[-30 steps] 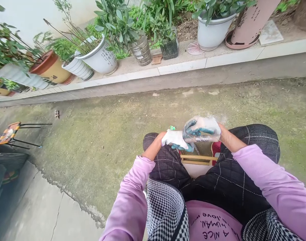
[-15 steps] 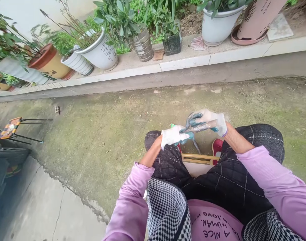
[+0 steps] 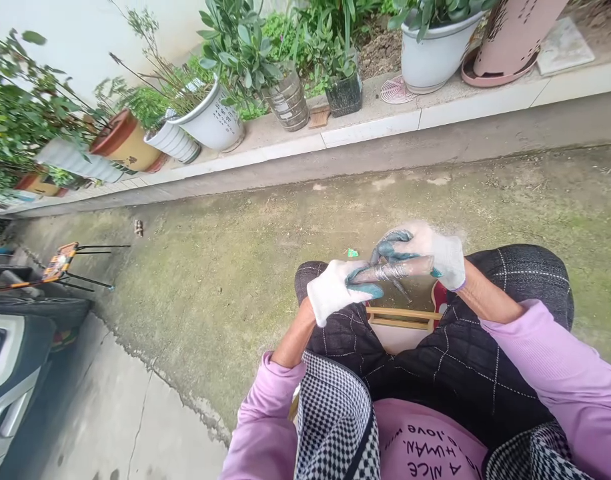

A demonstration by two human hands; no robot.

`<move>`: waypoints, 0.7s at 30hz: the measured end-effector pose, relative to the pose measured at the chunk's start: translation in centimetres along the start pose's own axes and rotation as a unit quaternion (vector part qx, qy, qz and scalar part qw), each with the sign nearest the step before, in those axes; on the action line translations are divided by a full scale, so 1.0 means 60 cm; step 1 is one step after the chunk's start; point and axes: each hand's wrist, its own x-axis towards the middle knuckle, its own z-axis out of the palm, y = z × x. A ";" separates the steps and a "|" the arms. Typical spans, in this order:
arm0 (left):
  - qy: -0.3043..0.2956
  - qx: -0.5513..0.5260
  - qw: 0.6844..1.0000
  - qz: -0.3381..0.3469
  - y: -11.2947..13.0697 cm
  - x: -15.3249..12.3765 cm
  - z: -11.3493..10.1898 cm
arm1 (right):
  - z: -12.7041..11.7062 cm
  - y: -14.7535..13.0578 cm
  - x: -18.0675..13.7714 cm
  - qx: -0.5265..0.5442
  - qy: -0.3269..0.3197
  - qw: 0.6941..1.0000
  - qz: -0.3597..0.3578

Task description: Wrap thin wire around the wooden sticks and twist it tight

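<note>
Silver-wrapped rod point(image 3: 393, 271) | one end pinched in left grip point(image 3: 339, 287) | right grip point(image 3: 419, 245) bent alongside, hold unclear

Person's knees point(image 3: 533, 267) spread, both arms forward and bent inward, gloved hands close together out front. Left hand point(image 3: 333, 288) points rightward, thumb and fingers clenched in a grip, left forearm point(image 3: 293, 338) slanting up toward it, bare below the glove. Right hand point(image 3: 428, 248) just beside, slightly farther out, back up, fingers curled leftward, how tightly can't tell; right forearm point(image 3: 493, 293) angles in from the right.
</note>
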 end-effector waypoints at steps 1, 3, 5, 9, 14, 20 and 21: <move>0.038 -0.002 0.999 -0.005 -0.001 -0.004 0.003 | 0.002 -0.003 -0.005 0.010 0.014 1.000 0.003; 0.116 -0.049 0.992 -0.010 -0.002 -0.011 0.013 | 0.006 -0.010 -0.015 0.028 0.026 0.999 0.029; 0.171 -0.158 0.972 -0.014 -0.002 -0.013 0.028 | 0.012 -0.016 -0.022 0.038 0.025 0.997 0.058; 0.165 -0.398 0.902 0.002 0.006 -0.010 0.052 | 0.021 -0.029 -0.030 0.105 0.006 0.993 0.051; 0.121 -0.508 0.853 0.024 0.020 -0.010 0.064 | 0.032 -0.036 -0.038 0.187 0.049 0.981 0.010; 0.139 -0.507 0.850 -0.017 0.026 -0.007 0.078 | 0.036 -0.039 -0.044 0.209 0.046 0.977 -0.015; 0.140 -0.511 0.848 -0.004 0.028 -0.005 0.080 | 0.034 -0.041 -0.045 0.200 0.033 0.979 -0.022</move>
